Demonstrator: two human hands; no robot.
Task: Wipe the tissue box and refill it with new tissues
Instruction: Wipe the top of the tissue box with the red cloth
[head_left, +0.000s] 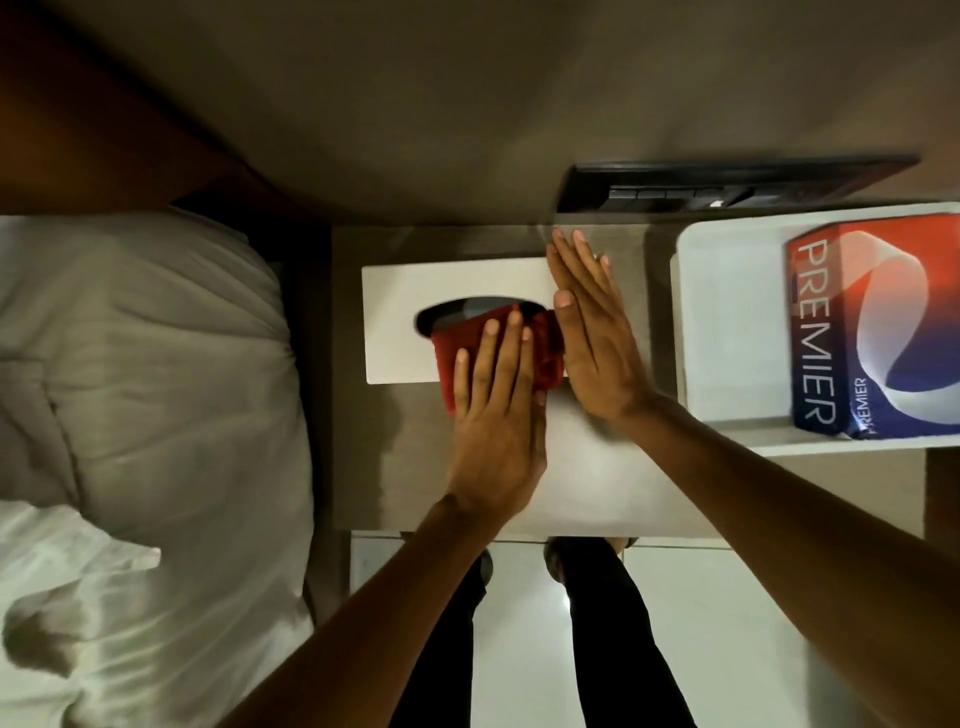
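The white tissue box (447, 317) sat on a smooth grey-brown bedside table (363, 441), a flat-topped rectangular cover with crisp edges and a long dark oval slot in its lid; its surface looked hard and matt. The left hand (493, 421) lay flat, palm down, fingers straight and close together, pressing a red cloth (462, 343) onto the near right part of the lid; the cloth was soft and folded, its far edge reaching just past the fingertips over the slot, its near edge hanging over the box's front edge under the knuckles. The right hand (589, 332) stood on its edge against the right end of the box, fingers extended and together, gripping nothing, thumb resting by the red cloth; its fingertips reached past the far corner of the box to the wall edge of the table. Well to the right of those fingers, a glossy red, white and blue pack of tissues (872, 327) printed PREMIER lay on a white rounded-corner tray (727, 332), which looked smooth and plastic. Beyond the right fingertips a black switch panel (727, 187) ran along the wall. Left of the left hand's little finger, past the table's edge, lay rumpled white bedding (145, 364), soft and creased. Below the wrists a pale glossy floor (727, 623) showed, with dark trousers (613, 639).
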